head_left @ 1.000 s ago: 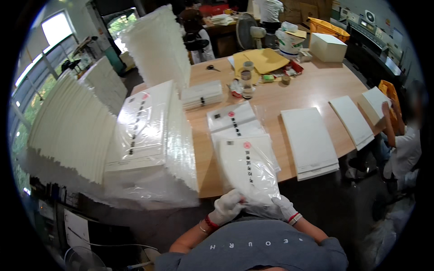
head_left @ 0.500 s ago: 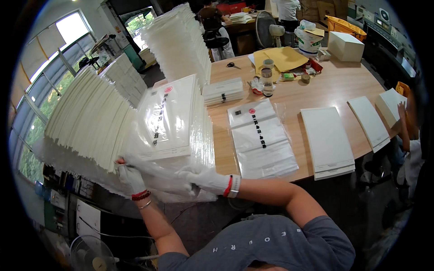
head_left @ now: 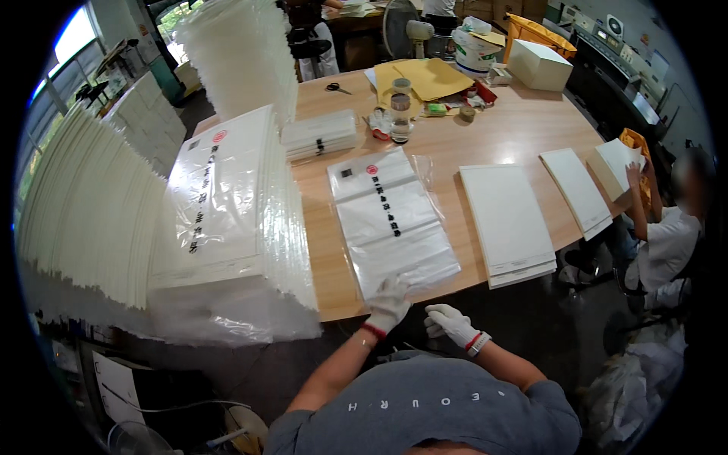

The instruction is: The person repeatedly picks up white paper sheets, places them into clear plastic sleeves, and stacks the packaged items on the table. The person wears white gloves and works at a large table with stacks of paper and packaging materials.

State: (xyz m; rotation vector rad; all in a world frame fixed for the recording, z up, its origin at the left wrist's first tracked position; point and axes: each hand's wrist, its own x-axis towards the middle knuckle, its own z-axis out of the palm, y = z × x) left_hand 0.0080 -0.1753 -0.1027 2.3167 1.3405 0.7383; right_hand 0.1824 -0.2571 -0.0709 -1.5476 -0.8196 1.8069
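Note:
My left hand [head_left: 389, 305], in a white glove, reaches to the near edge of a flat pile of clear plastic bags [head_left: 398, 227] printed with dark characters and a red round mark. Its fingers are stretched out over the bags' lower edge, a little blurred. Just off the table edge, my right hand [head_left: 453, 324], gloved too, has its fingers curled with nothing visible in them. To the left stands a tall stack of bagged white sheets [head_left: 220, 189], its plastic ends hanging over the front. Right of the bags lies a stack of white paper [head_left: 508, 220].
A narrower white paper stack [head_left: 576, 189] lies farther right, near a seated person handling a white block [head_left: 614, 167]. Farther back are small bagged packs [head_left: 320, 135], scissors [head_left: 337, 88], a tape-roll column [head_left: 400, 117], yellow envelopes [head_left: 432, 80], a bucket [head_left: 475, 54] and a white box [head_left: 540, 64].
Both hands have left the plastic at the tall left stack and moved right. The left is now at the flat bags, the right beside it off the table edge. The view has shifted right.

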